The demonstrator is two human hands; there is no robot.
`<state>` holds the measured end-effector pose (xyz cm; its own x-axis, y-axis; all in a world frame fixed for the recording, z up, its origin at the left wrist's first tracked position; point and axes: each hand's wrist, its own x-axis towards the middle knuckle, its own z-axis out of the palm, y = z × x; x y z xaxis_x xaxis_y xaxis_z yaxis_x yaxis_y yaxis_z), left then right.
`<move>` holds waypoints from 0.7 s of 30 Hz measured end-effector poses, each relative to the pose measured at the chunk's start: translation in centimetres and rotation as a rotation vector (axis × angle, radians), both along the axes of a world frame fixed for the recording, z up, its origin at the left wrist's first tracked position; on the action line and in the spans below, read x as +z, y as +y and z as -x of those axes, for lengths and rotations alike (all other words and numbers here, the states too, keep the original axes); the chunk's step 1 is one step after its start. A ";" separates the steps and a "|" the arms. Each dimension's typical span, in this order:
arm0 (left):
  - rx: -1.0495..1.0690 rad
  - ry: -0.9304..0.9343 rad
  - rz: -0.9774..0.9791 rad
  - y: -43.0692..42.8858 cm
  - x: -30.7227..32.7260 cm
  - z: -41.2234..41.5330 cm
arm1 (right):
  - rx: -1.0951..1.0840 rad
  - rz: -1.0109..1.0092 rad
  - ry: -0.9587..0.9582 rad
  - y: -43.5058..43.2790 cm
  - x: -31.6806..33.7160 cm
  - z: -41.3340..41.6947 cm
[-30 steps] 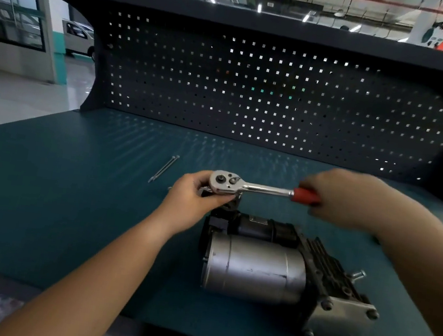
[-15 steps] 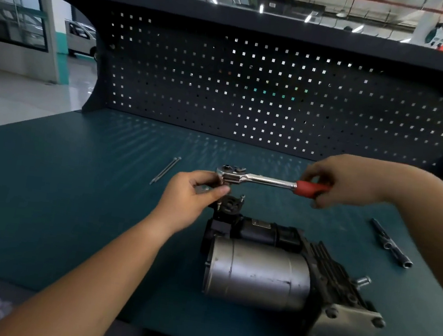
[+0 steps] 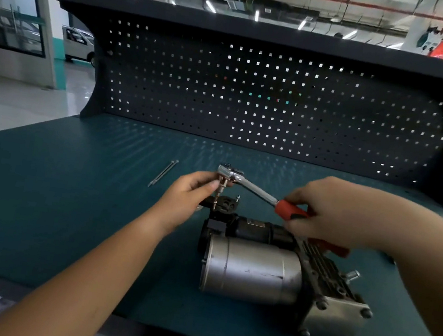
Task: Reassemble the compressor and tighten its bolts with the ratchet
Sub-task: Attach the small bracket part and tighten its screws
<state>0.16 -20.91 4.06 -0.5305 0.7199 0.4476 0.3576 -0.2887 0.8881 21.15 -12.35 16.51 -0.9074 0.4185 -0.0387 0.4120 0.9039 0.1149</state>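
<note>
The compressor (image 3: 254, 271), a silver cylinder with a dark finned body and a bolted metal end block, lies on the green bench top (image 3: 39, 214). At its far end a black bracket (image 3: 225, 205) carries a small upright bolt (image 3: 237, 197). My right hand (image 3: 330, 210) grips the red handle of the ratchet (image 3: 251, 187). The chrome ratchet head is raised above the bracket with a bit extension pointing down. My left hand (image 3: 191, 195) pinches that extension just under the head.
Two long thin bolts (image 3: 162, 172) lie on the bench to the left of my hands. A dark pegboard back panel (image 3: 252, 95) rises behind the bench. The bench's front edge runs just below the compressor.
The ratchet handle has swung toward me and to the right while the head stays over the bracket. My left fingers have shifted from the ratchet head down onto the extension.
</note>
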 end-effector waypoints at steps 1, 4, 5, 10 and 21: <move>-0.027 0.016 0.024 -0.2 0.1 0.1 | 0.001 0.010 0.008 0.4 0.0 0.0; -0.081 0.076 0.006 -0.5 0.2 0.1 | 0.045 0.009 0.038 1.1 0.1 -0.1; -0.083 0.078 -0.006 -0.4 0.2 0.1 | 0.054 0.015 0.042 1.2 0.1 -0.2; 0.160 -0.040 -0.147 0.9 -0.3 -0.5 | 0.060 0.089 0.085 1.2 -0.6 -0.6; -0.097 0.075 -0.048 -0.6 0.2 -0.2 | 0.097 0.117 0.160 1.1 -1.3 -1.6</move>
